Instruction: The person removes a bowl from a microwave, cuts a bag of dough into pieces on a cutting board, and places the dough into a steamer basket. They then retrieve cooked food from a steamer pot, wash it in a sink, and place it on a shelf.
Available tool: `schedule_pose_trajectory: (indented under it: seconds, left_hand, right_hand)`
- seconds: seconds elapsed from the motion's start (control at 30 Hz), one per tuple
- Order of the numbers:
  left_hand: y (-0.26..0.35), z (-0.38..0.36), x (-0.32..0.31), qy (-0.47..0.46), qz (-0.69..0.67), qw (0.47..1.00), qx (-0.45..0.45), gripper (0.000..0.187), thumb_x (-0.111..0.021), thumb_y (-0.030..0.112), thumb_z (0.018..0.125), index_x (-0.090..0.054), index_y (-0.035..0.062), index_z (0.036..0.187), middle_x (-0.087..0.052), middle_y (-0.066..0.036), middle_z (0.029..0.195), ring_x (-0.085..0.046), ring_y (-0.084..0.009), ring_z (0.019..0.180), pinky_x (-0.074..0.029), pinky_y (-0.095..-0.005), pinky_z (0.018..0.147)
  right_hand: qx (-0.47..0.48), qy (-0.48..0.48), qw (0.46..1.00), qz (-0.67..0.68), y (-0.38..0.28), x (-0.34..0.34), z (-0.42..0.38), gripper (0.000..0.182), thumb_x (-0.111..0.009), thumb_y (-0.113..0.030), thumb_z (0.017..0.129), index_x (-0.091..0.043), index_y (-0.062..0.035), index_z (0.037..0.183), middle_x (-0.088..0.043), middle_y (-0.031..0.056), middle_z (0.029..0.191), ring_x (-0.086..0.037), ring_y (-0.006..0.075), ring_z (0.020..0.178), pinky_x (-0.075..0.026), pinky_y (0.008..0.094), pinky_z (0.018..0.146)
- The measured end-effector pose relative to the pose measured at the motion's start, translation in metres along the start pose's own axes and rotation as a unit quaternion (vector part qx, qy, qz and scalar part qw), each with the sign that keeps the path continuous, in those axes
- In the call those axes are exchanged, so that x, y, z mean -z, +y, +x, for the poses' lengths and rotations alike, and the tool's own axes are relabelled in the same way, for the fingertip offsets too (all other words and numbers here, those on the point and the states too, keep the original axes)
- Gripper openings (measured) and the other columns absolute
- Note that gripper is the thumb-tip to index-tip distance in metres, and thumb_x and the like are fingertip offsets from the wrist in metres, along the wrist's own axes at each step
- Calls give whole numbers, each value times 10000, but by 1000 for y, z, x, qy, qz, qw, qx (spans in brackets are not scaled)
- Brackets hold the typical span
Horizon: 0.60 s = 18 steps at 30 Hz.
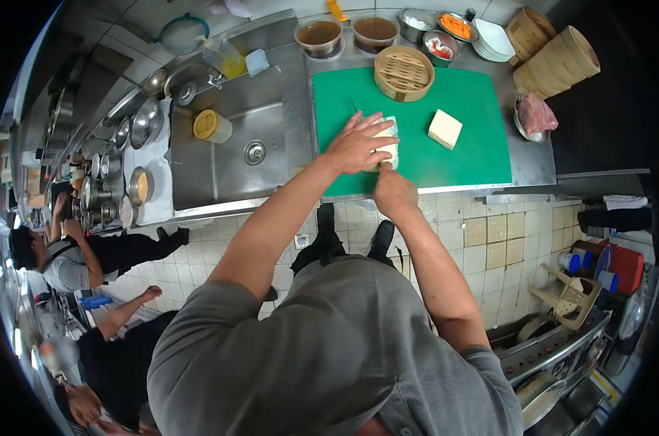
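Note:
On the green cutting board (482, 109), my left hand (358, 145) lies with its fingers spread over a white block (389, 149), pressing on its top. My right hand (396, 192) is closed at the near edge of that block, around what looks like a handle; the rest of what it holds is hidden. A thin dark tip shows on the board beyond my left hand. To the right sits a second pale block (445, 129), touched by neither hand. A round bamboo steamer piece (403, 73) with slats rests at the board's back edge.
Left of the board is a steel sink (228, 174) holding a yellow-lidded container (212, 126). Behind stand two tubs of brown liquid (320, 36), small bowls, white plates (493, 40) and bamboo steamers (558, 62). A bowl of meat (535, 115) is at right. Two people work at far left.

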<state>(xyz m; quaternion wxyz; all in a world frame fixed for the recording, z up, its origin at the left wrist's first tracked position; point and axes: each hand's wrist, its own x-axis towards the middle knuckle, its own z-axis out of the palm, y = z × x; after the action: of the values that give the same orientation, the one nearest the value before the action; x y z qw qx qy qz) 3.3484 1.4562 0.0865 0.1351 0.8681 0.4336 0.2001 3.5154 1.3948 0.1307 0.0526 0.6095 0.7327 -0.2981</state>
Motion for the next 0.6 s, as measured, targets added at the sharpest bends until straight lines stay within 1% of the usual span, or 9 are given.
schedule_pose_trajectory:
  seconds: [0.03, 0.07, 0.13, 0.17, 0.37, 0.43, 0.47, 0.53, 0.6]
  left_hand:
    - [-5, 3, -6, -18, 37, 999, -3, 374, -602, 473, 992, -726, 273, 1283, -525, -19, 1538, -342, -276, 1512, -160, -581, 1261]
    - [-8, 4, -13, -19, 35, 999, -8, 374, -602, 473, 992, -726, 273, 1283, -525, -19, 1538, -342, -276, 1512, -160, -581, 1261]
    - [-8, 5, -16, -43, 33, 998, 33, 352, -584, 466, 1005, -742, 270, 1251, -553, -17, 1511, -341, -272, 1511, -169, -582, 1257]
    - [-9, 4, -17, -48, 31, 998, 30, 352, -584, 466, 1005, -742, 270, 1251, -553, -17, 1511, -341, -272, 1511, -169, -582, 1257]
    - [-5, 4, -16, -8, 19, 1000, 23, 334, -577, 448, 1014, -745, 279, 1248, -559, -23, 1504, -346, -300, 1504, -175, -576, 1255]
    - [-4, 5, -18, 63, 18, 998, 21, 335, -585, 446, 1011, -738, 285, 1261, -550, -39, 1510, -352, -313, 1499, -183, -579, 1254]
    - [-5, 5, -18, 64, 19, 998, 21, 335, -585, 446, 1011, -738, 285, 1261, -550, -39, 1510, -352, -313, 1499, -183, -579, 1254]
    - [-10, 5, -19, 5, 31, 999, 28, 337, -601, 444, 1000, -734, 280, 1264, -556, -52, 1495, -360, -314, 1494, -196, -577, 1252]
    - [-13, 5, -20, -2, 21, 999, 25, 336, -607, 442, 996, -735, 277, 1260, -565, -52, 1481, -367, -313, 1490, -203, -574, 1251]
  right_hand:
    - [-5, 2, 1000, 1, 1, -1, 1, 247, -505, -86, 958, -568, 17, 1174, -729, 250, 1083, -728, 410, 1021, -572, 499, 886]
    - [-4, 0, 1000, -9, 4, -4, 4, 245, -503, -78, 957, -562, 16, 1175, -727, 252, 1089, -727, 411, 1029, -572, 497, 887]
    - [-7, -3, 1000, -17, 8, 1, -4, 243, -501, -71, 955, -556, 16, 1175, -726, 254, 1095, -726, 411, 1036, -573, 495, 888]
    - [-5, -15, 1000, -23, 13, 4, -18, 239, -511, -70, 948, -549, 17, 1167, -726, 257, 1092, -727, 412, 1027, -573, 497, 884]
    - [-28, -67, 997, -25, 36, 4, -89, 237, -547, -56, 914, -530, 30, 1134, -721, 271, 1072, -731, 428, 975, -579, 500, 858]
    - [-30, -70, 996, -43, 37, 4, -90, 237, -552, -51, 907, -529, 32, 1128, -719, 276, 1064, -732, 434, 957, -581, 502, 845]
    - [-24, -67, 996, -48, 38, 1, -87, 231, -553, -49, 906, -529, 28, 1122, -719, 278, 1057, -733, 439, 949, -583, 505, 833]
    - [-16, -63, 996, -55, 40, -2, -80, 224, -555, -48, 905, -529, 24, 1116, -719, 279, 1050, -734, 444, 941, -585, 507, 822]
    - [-8, -59, 997, -41, 42, -5, -73, 199, -536, -70, 925, -530, 19, 1103, -720, 279, 1045, -738, 438, 934, -587, 504, 815]
